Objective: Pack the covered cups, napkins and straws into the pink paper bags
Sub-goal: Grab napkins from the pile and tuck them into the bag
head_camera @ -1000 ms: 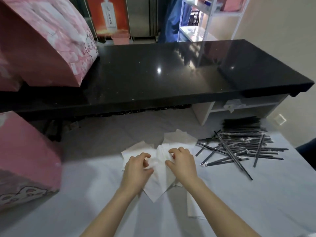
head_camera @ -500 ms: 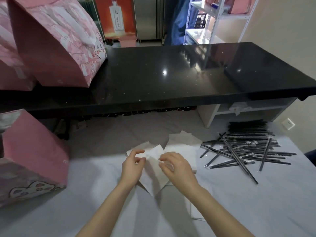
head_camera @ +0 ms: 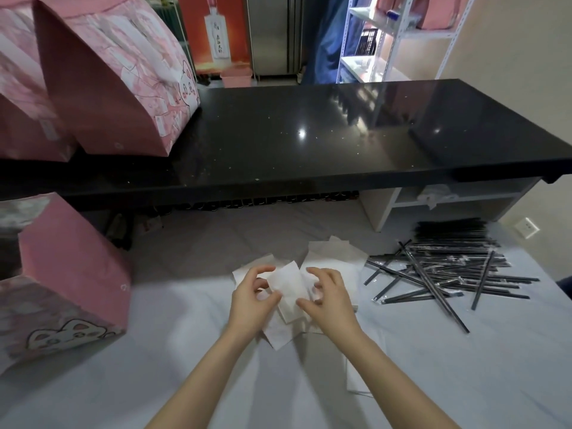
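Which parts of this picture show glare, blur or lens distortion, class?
Head view: a bright glare spot on the black counter; the near pink bag is soft and blurred at the left edge; wide-angle bending curves the counter's front edge.

Dim overall; ceiling-light glare on the black counter (head_camera: 309, 131), wide-angle bending at edges, slight softness throughout

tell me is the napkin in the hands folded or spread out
Folded: the napkin is a small square pinched between the left hand and right hand.
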Demonstrator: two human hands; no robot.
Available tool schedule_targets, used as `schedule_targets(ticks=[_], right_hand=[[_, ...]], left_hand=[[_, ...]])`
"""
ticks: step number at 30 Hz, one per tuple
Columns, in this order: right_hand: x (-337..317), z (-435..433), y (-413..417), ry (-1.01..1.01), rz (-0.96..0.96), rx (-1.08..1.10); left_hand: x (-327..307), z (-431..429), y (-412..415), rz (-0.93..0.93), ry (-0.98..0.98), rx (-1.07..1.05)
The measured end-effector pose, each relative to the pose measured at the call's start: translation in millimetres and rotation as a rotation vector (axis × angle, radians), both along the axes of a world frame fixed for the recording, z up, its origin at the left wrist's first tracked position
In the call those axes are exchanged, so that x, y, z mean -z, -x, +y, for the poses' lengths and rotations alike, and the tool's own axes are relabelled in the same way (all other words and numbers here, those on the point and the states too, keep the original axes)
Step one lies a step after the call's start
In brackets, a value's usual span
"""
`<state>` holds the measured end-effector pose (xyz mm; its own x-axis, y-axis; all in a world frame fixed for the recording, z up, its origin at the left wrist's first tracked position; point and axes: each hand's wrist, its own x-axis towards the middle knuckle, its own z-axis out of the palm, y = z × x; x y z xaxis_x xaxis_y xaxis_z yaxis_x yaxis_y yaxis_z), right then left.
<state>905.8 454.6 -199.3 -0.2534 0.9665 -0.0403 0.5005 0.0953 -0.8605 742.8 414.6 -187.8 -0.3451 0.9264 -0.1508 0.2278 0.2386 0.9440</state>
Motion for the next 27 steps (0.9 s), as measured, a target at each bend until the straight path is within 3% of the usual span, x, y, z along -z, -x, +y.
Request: schedule_targets(ticks=[4,14,20,24,27], right_hand=[[-2.0,4.1,4.3,0.117,-0.061,-0.081],[-62.8,-25.6,76.8,-0.146,0.033,-0.217],[-127.2,-39.3,124.3,-0.314,0.046,-0.346],[-180.3,-51.5,175.1,-0.438,0.127,-0.406],[-218.0,-61.4,222.6,-0.5,0.193,-0.478]], left_hand=[[-11.9,-13.3,10.2,-0.025,-0.091,0.021],[-57.1,-62.9,83.2,0.006,-0.244,-0.128],[-109.9,-116.8,149.9,0.259,-0.43,-0.229],[-150.0,-155.2,210.5,0.538,-0.582,-0.322],[-169.1,-175.3,264.7,0.67,-0.599,-0.413]])
